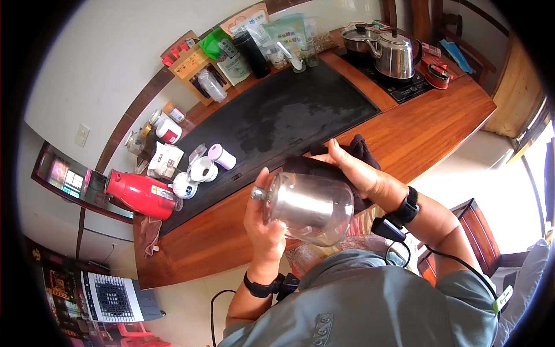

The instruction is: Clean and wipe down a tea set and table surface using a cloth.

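A clear glass teapot (342, 217) with a metal infuser (305, 206) inside lies tilted on its side in the air, close to my body. My left hand (262, 234) grips it at the lid end, thumb and fingers around the rim near the lid knob (258, 193). In my right hand (362, 173) is a black cloth (310, 167), which lies against the far side and base of the pot. The right fingers are partly hidden in the cloth. Both hands are above the near edge of the wooden table (208, 251).
A black tea tray (277, 117) is set into the tabletop. A red thermos jug (141, 195), white cups and a lilac container (222, 156) stand at left. Bags and a black flask (251, 54) line the back. A metal kettle (394, 56) sits on the cooktop (409, 89) at right.
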Demonstrator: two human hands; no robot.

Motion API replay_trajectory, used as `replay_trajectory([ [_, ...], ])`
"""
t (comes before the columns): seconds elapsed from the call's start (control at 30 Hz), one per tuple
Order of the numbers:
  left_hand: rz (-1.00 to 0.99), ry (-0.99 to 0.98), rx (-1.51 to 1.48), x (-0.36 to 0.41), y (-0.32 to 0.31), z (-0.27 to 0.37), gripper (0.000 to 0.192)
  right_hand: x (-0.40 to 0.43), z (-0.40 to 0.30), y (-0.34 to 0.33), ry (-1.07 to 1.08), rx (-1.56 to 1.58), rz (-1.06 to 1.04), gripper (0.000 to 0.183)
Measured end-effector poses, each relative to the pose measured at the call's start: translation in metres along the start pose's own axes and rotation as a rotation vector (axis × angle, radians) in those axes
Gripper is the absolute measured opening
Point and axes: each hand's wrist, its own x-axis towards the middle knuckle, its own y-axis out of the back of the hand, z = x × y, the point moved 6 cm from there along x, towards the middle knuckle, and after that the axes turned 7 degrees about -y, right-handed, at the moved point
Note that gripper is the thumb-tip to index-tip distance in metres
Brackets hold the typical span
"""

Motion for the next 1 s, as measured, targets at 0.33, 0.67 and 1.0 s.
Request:
replay_trajectory([
  [0.33,0.083,-0.138,0.141,0.049,0.008,0.013,0.088,-0.005,0.009,-0.025,-0.017,0.184,-0.092,0.089],
  [0.67,0.027,-0.145,0.467,0.150,0.035,-0.048,0.085,-0.078,-0.038,0.014,0.400,-1.572,0.528,0.078],
  [1.0,0.180,-0.098,0.872,0.257,0.034,-0.152,0.095,-0.076,-0.012,0.035,0.403,-1.668,0.577,0.064],
])
